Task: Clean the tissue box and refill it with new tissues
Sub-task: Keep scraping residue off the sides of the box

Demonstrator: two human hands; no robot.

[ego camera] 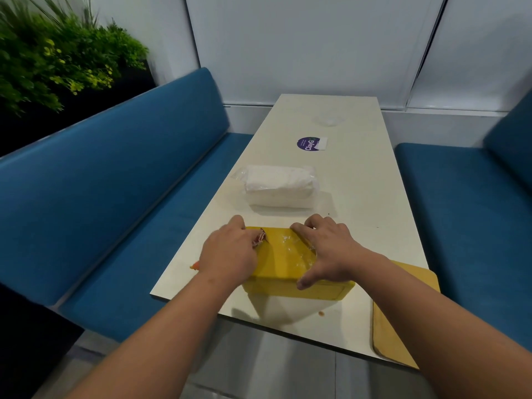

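Both hands down on the yellow box (283, 259), near the front edge of the table (359, 197). Left hand (229, 254) draped over the box's left end, fingers curled over the far edge, with a small red-and-white scrap (260, 238) at the fingertips; hard to tell whether pinched or just touched. Right hand (325, 249) spread across the right part, thumb down the near face, fingers hooked over the far edge, pressing some clear film (290, 243) against the top. Box lying with its long axis left to right, one end under each hand, so neither noticeably nearer. Wrapped pack of tissues (277, 187) just beyond the box, straight ahead, long axis also crosswise, apart from it. Probably still the cleaning stage: refill untouched, and reaching it means going forward over the box. Tan board (403, 309) at the right corner.
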